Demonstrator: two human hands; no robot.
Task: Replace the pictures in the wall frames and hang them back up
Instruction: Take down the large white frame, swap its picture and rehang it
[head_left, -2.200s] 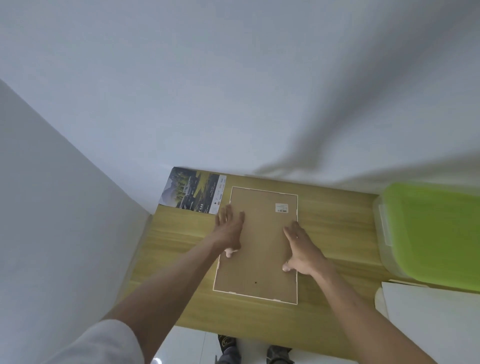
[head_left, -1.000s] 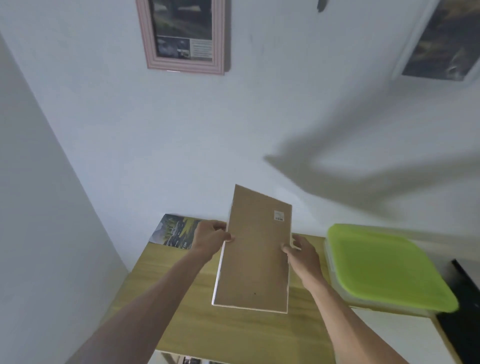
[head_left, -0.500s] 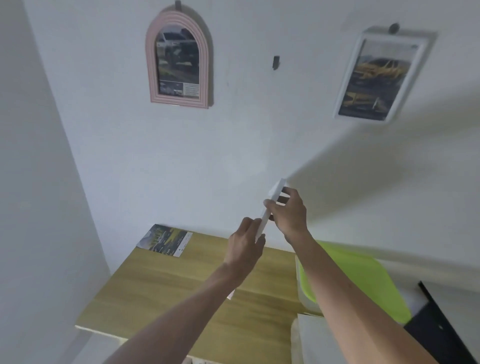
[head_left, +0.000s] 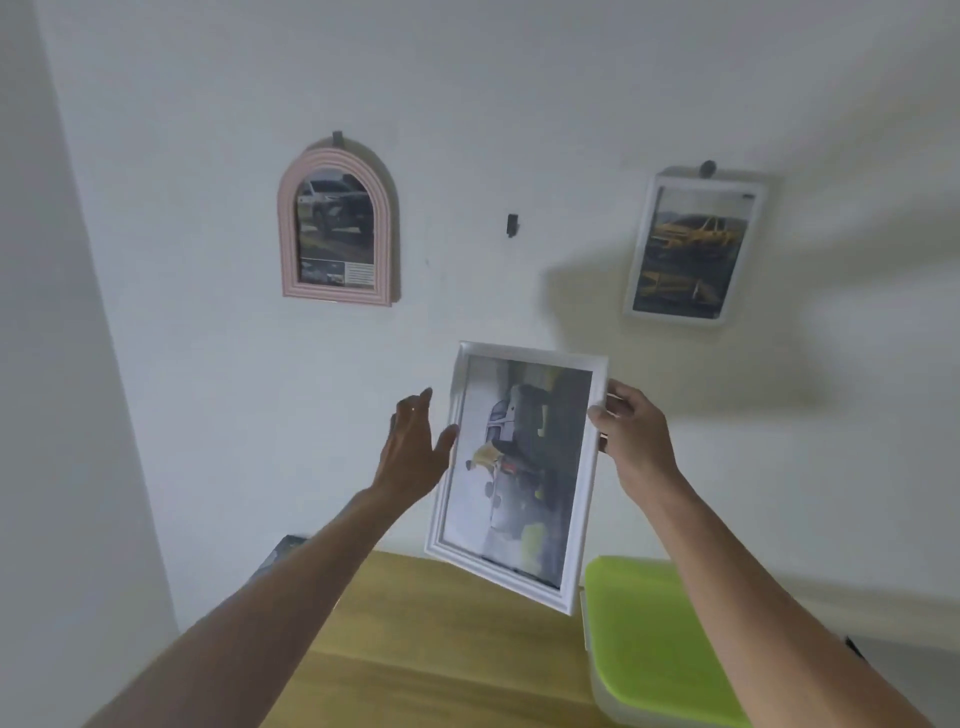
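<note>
**White frame up in the air, picture facing us**

The white frame (head_left: 514, 473) is held up in front of the wall (head_left: 208, 104), above the far edge of the wooden table (head_left: 415, 649), and it leans, its bottom corner dipping to the right. The picture inside shows, turned on its side, with a dark vehicle across it.

The right hand (head_left: 631, 434) grips the frame's right edge near the top, thumb on the front and fingers curled round behind. The left hand (head_left: 415, 447) sits at the frame's left edge, fingers straight and spread, thumb reaching for the moulding; whether the thumb actually touches is too close to tell.

Up on the wall, above the white frame and to its left, hangs an arched pink frame (head_left: 337, 228) with a car picture in it. Above and to the right hangs a second white frame (head_left: 693, 249) showing a yellow car. Between those two, straight above the held frame, a small dark hook (head_left: 512, 224) sits bare on the wall.

Below the held frame's lower right corner, a box with a green lid (head_left: 654, 644) rests on the table. Below and to the left, behind the left forearm, a loose print (head_left: 283, 551) peeks out at the table's back corner.
</note>
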